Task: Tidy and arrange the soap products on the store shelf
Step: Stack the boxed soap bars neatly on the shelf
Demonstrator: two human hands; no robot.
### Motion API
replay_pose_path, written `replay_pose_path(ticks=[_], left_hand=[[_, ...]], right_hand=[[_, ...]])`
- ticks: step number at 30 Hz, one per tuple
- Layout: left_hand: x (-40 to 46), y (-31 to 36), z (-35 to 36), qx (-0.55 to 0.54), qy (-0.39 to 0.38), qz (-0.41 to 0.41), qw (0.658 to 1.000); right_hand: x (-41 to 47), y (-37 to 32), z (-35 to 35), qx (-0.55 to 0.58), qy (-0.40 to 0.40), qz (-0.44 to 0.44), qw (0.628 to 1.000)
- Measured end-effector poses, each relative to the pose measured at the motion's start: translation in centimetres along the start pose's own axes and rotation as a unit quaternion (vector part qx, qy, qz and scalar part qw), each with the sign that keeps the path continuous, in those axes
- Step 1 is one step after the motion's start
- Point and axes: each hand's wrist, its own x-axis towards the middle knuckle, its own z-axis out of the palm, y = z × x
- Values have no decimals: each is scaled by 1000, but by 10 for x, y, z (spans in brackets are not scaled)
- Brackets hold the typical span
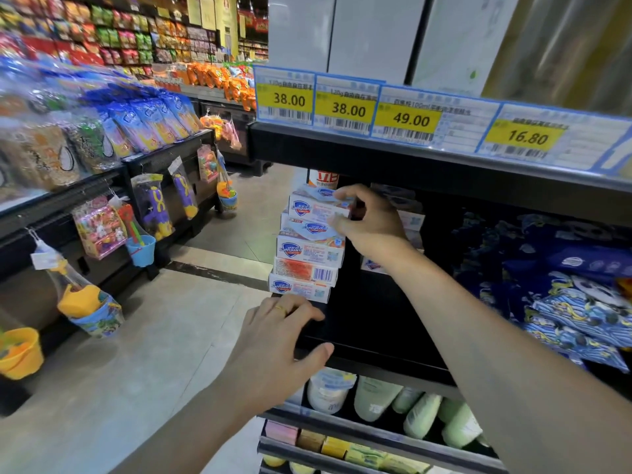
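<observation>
A tall stack of white Safeguard soap boxes [309, 254] stands at the left end of the black shelf [369, 340], several boxes high. My right hand [367, 220] reaches in from the right and grips the top soap box [316, 207] between fingers and thumb. My left hand [277, 340], with a gold ring, grips the shelf's front edge just below the stack, fingers on top and thumb under the lip. More soap boxes [408, 217] sit deeper on the shelf behind my right hand, mostly hidden.
Yellow price tags [345, 109] line the shelf rail above. Dark blue patterned packs [574, 295] fill the shelf's right side. Pale green bottles [420, 413] stand on the shelf below. Across the aisle floor [212, 323], toy buckets [142, 249] hang from a snack display.
</observation>
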Motion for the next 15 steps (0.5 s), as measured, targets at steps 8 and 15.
replay_pose_path(ticks=[8, 15], left_hand=[[4, 3, 4, 0, 11, -15, 1000], [6, 5, 6, 3, 22, -22, 1000]], right_hand=[[6, -3, 15, -10, 31, 13, 999], [-9, 20, -15, -40, 111, 4, 993]])
